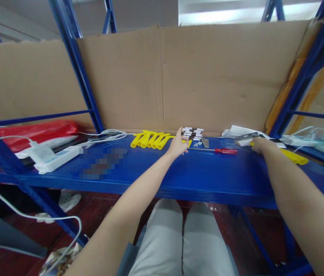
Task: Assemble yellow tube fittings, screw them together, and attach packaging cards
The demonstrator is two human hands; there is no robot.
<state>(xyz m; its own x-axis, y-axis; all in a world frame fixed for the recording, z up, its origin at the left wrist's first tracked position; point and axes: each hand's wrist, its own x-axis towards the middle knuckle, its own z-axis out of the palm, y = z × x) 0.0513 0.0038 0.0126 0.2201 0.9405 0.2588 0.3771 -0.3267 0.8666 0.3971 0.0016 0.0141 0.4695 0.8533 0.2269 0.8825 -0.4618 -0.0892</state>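
My left hand (pixel 177 146) reaches to the back of the blue shelf, thumb raised and fingers apart. It is beside a stack of small white-and-black pieces (pixel 192 133). A bit of yellow shows by its fingertips. Left of it several yellow tubes (pixel 150 140) with thin ends lie in a row. A screwdriver with a red handle (pixel 225 151) lies to its right. My right hand (pixel 260 145) is lowered over white and dark flat strips (pixel 248 137) at the right; its fingers are mostly hidden. Another yellow tube (pixel 295 156) lies just right of that wrist, partly covered.
At the left stand a white power strip (pixel 60 159), a coiled white cable (pixel 113 135) and a red bag (pixel 40 132). Cardboard (pixel 208 76) walls the back of the shelf. Blue posts (pixel 77 65) rise at both sides. A white cable (pixel 30 214) hangs at the front left.
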